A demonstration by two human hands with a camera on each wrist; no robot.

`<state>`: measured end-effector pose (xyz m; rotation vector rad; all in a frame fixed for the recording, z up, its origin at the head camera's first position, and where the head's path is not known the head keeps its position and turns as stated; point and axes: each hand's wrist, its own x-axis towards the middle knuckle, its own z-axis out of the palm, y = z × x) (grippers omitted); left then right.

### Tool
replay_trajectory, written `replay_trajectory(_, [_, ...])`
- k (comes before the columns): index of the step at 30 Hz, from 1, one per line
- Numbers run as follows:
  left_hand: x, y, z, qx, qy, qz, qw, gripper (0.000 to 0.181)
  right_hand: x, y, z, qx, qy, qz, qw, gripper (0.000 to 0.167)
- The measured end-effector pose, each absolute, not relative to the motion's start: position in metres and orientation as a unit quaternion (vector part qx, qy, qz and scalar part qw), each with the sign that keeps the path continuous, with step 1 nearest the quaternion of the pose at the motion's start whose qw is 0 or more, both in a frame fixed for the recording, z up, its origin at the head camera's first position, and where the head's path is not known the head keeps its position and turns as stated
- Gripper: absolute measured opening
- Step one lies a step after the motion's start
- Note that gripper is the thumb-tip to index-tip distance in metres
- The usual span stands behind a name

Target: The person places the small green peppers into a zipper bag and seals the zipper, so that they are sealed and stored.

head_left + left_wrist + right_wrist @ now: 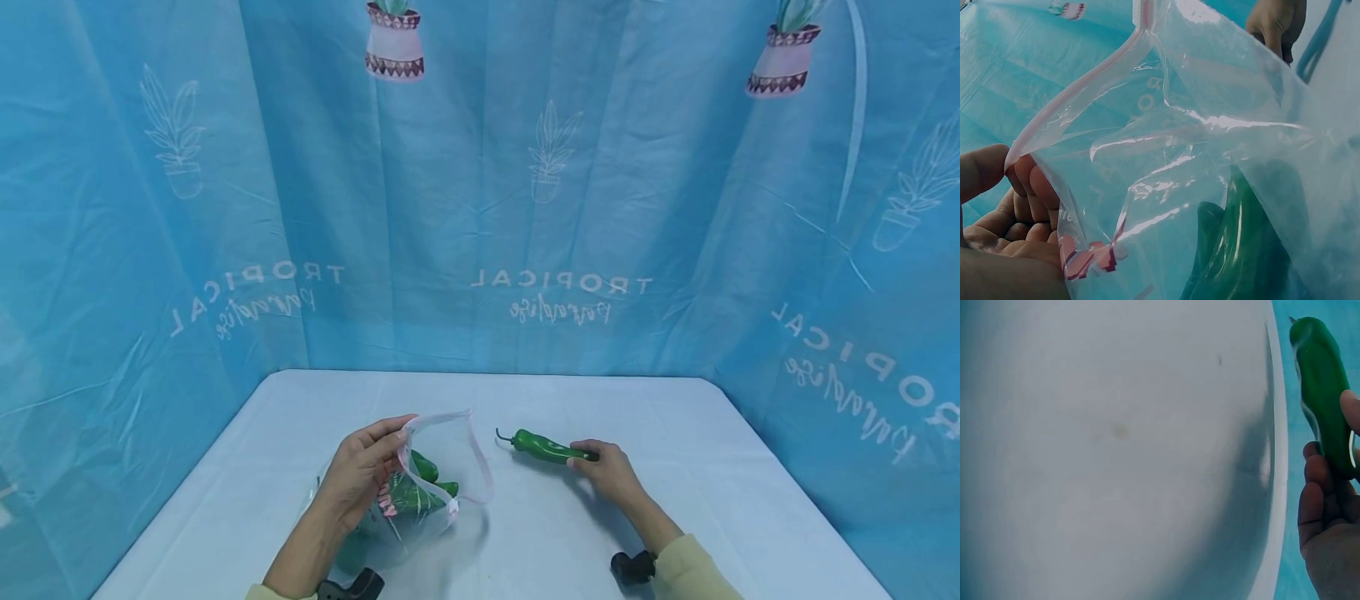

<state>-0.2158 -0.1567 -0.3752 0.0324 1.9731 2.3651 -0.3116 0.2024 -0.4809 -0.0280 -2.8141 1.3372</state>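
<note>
My left hand (358, 471) pinches the rim of a clear zip bag (457, 454) between thumb and fingers, and the bag's mouth gapes toward the right. Several green peppers (412, 496) lie inside it, seen through the plastic; in the left wrist view the bagged peppers (1238, 244) sit low behind the film. Another long green pepper (543, 447) is held by its tip end in my right hand (609, 473), its stem pointing left toward the bag. The right wrist view shows the same pepper (1322, 387) between the thumb and fingers of the right hand (1335, 544).
A white table (555, 542) lies under both hands. Blue printed curtains (480, 200) stand behind it and on both sides. Black wrist devices (632, 567) are worn at both wrists.
</note>
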Motion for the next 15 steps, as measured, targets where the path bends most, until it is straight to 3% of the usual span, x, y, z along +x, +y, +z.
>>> replay_trajectory(15, [-0.216,-0.157,-0.375,0.004,0.645,0.764,0.03,0.047,-0.289,0.206,-0.47,-0.005,-0.897,0.441,0.031,0.034])
